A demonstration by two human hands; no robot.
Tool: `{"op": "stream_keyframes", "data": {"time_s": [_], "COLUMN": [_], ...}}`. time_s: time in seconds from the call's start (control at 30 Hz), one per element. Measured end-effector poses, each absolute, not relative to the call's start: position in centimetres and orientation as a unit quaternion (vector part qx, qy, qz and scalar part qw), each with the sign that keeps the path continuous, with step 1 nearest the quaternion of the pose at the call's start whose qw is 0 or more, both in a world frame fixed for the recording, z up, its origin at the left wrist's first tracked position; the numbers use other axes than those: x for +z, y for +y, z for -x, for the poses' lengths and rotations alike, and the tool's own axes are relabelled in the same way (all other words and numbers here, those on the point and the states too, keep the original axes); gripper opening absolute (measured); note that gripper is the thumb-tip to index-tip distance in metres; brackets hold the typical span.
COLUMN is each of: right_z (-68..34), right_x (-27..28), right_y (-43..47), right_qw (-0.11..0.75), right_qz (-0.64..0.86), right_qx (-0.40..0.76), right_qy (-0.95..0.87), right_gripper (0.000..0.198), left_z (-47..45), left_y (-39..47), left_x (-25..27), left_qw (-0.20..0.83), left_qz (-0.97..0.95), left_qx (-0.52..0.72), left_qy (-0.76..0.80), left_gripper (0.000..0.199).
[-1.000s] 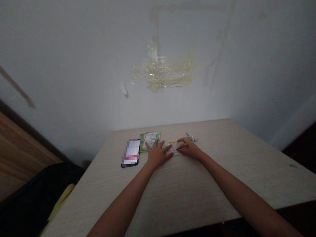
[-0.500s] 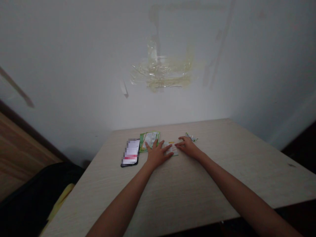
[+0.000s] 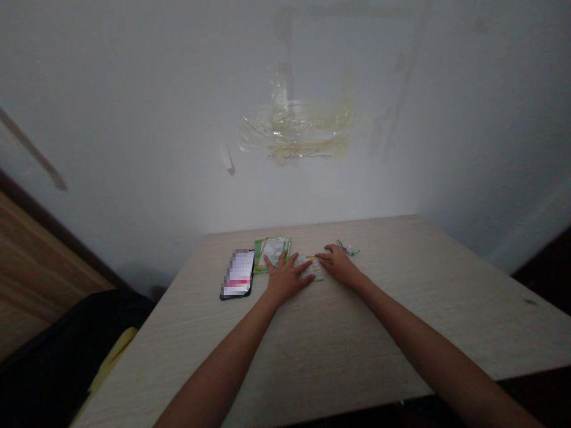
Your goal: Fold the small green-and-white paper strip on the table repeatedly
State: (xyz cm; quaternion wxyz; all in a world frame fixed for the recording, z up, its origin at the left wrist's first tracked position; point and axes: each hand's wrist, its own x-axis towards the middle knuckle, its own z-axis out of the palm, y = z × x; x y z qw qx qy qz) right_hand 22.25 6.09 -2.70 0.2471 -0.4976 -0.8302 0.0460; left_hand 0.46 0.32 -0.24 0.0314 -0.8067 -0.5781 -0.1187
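My left hand (image 3: 284,277) lies with its fingers spread. Some of them rest over the lower edge of a green and white printed packet (image 3: 273,246), while others press on a small white printed sheet or sachet (image 3: 317,274) with green and yellow trim. At the upper right corner of that small piece is my right hand (image 3: 339,264), thumb and fingertips brought close together on its edge. Just behind the right hand lies a crumpled green and white wrapper (image 3: 348,248). The fingers hide part of the small piece.
A phone (image 3: 238,274) with a dark case lies left of the green packet on the pale wooden table (image 3: 285,368). Behind it rises a white wall (image 3: 156,119) with peeling clear tape (image 3: 303,131). Dark and yellow cloth (image 3: 107,362) shows beyond the left edge.
The view has shifted slightly. The yellow strip at the small piece's top edge looks thinner by my right fingertips. My left hand stays in place.
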Motion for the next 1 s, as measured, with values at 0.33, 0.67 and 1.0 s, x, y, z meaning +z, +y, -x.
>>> {"op": "stream_keyframes", "data": {"time_s": [0.33, 0.67, 1.0], "right_z": [-22.5, -23.5, -23.3], "right_x": [-3.4, -3.8, -3.3], "right_y": [6.0, 6.9, 6.4], "right_qw": [0.269, 0.347, 0.326], "right_qz": [0.478, 0.439, 0.444], "right_qx": [0.048, 0.118, 0.140], "right_qy": [-0.835, -0.820, -0.823], "right_gripper": [0.033, 0.019, 0.013], "left_z": [-0.5, -0.5, -0.5], "left_y": [0.2, 0.2, 0.3], "left_x": [-0.1, -0.2, -0.2], "left_qw": [0.031, 0.036, 0.036], "left_qz": [0.805, 0.806, 0.807], "left_qx": [-0.109, -0.114, -0.119], "left_qy": [-0.582, -0.580, -0.577], "left_gripper": [0.053, 0.052, 0.053]}}
